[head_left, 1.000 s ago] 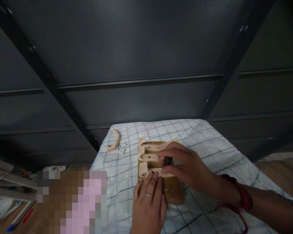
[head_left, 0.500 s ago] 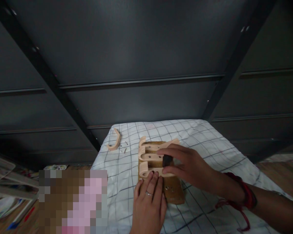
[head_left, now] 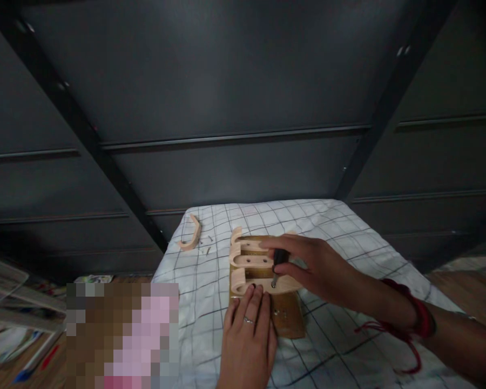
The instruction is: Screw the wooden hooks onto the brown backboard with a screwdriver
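Right hand [head_left: 319, 262] has shifted since a moment ago, baring the metal shaft of a black-handled screwdriver [head_left: 281, 258]; tip meets the nearest pale, curved wooden hook [head_left: 289, 284], suggesting screw-turning, direction unclear. Its fingers pinch the handle, just above that hook. Left hand [head_left: 249, 335] flat, gripping nothing, fingertips on the hook, atop a brown flat board [head_left: 290, 323] on the white checked table [head_left: 202, 302]
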A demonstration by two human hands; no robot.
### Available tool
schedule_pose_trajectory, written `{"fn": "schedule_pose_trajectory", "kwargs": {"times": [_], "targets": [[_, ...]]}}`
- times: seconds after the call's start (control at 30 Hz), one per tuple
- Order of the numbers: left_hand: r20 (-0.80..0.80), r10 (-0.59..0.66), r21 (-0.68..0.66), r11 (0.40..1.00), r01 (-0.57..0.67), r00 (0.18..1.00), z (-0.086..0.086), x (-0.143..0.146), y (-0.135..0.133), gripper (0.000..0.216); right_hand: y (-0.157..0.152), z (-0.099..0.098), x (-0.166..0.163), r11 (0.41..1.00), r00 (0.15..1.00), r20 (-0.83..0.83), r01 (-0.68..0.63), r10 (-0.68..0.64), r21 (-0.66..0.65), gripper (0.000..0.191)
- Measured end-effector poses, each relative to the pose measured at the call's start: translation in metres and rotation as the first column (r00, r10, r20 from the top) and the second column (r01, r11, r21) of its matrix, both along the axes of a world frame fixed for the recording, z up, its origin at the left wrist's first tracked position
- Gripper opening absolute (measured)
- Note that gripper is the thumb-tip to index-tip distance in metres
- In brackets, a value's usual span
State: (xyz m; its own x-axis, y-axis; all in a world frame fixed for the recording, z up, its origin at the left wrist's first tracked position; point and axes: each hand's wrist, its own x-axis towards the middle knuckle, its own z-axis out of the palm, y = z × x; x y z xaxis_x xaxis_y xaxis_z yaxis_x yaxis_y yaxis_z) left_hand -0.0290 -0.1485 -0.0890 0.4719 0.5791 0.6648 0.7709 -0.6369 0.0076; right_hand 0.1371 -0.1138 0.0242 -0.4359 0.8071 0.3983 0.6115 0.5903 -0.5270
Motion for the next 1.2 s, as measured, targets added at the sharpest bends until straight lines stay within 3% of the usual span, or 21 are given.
{"fn": "schedule_pose_trajectory", "kwargs": {"times": [0.13, 0.27, 0.33, 0.47, 0.57, 0.73, 0.93, 1.1, 1.2], "targets": [[-0.005, 0.010, -0.007, 1.000, -0.010, 1.000, 0.000, 0.001, -0.001, 0.033, -0.001, 0.001, 0.006, 0.994, 0.996, -0.024, -0.091, 0.090, -0.056, 0.030], [-0.014, 0.020, -0.009, 1.000, -0.020, 1.000, 0.001, 0.003, -0.002, 0.033, -0.001, -0.001, 0.001, 0.993, 0.981, 0.155, 0.104, -0.113, 0.064, 0.025], [-0.026, 0.023, -0.013, 1.000, -0.023, 0.999, 0.002, 0.005, -0.002, 0.033, 0.001, 0.000, -0.002, 0.988, 0.966, 0.213, 0.133, -0.148, 0.082, 0.023], [-0.042, 0.028, -0.021, 0.999, -0.029, 0.999, 0.004, 0.009, -0.002, 0.032, 0.001, 0.004, -0.003, 1.000, 0.987, 0.164, 0.003, -0.006, 0.022, 0.036], [-0.041, 0.026, -0.025, 0.999, -0.027, 0.999, 0.004, 0.011, -0.001, 0.032, 0.000, 0.001, -0.003, 0.999, 0.991, 0.127, -0.050, 0.051, -0.015, 0.035], [-0.014, 0.036, -0.048, 0.998, -0.036, 0.999, 0.004, 0.012, -0.001, 0.031, 0.002, -0.003, -0.007, 0.996, 0.975, 0.208, 0.071, -0.081, 0.056, 0.022], [0.029, 0.045, -0.094, 0.995, -0.042, 0.999, 0.009, 0.017, 0.002, 0.027, -0.003, 0.002, -0.005, 0.996, 0.989, 0.122, -0.088, 0.088, -0.004, 0.038], [0.119, 0.107, -0.163, 0.983, -0.087, 0.987, 0.015, 0.024, 0.006, 0.014, -0.002, -0.002, -0.006, 0.991, 0.980, 0.161, 0.106, -0.118, 0.084, 0.020], [0.140, 0.155, -0.205, 0.971, -0.124, 0.978, 0.017, 0.028, 0.009, 0.009, -0.002, 0.003, -0.003, 0.999, 0.989, 0.139, 0.037, -0.041, 0.032, 0.032]]}}
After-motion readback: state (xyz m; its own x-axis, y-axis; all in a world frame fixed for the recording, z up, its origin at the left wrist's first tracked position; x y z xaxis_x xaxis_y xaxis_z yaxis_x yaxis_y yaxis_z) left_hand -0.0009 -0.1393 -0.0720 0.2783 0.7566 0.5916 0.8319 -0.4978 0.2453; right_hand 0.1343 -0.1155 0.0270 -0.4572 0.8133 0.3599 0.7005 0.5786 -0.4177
